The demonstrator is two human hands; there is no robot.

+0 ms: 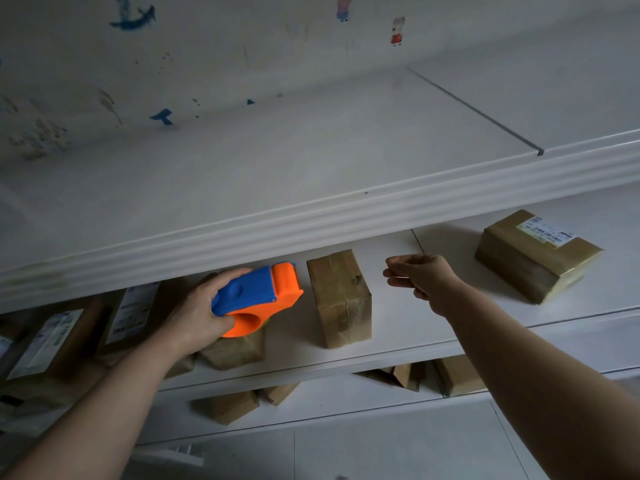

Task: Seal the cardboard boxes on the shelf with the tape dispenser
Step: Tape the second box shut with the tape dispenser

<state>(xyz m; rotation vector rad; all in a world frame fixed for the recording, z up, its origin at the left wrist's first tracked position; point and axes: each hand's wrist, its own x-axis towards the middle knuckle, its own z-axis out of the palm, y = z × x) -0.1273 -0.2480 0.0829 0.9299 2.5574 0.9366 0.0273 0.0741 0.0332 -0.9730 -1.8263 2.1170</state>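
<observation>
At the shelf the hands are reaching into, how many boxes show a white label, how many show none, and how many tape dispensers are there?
Labelled cardboard boxes: 3
Plain cardboard boxes: 2
Tape dispenser: 1
Total: 6
The dim left end of the shelf may hide more.

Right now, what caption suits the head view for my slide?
Left hand grips the tape dispenser over a cardboard box on the shelf; right hand hovers nearby.
</observation>
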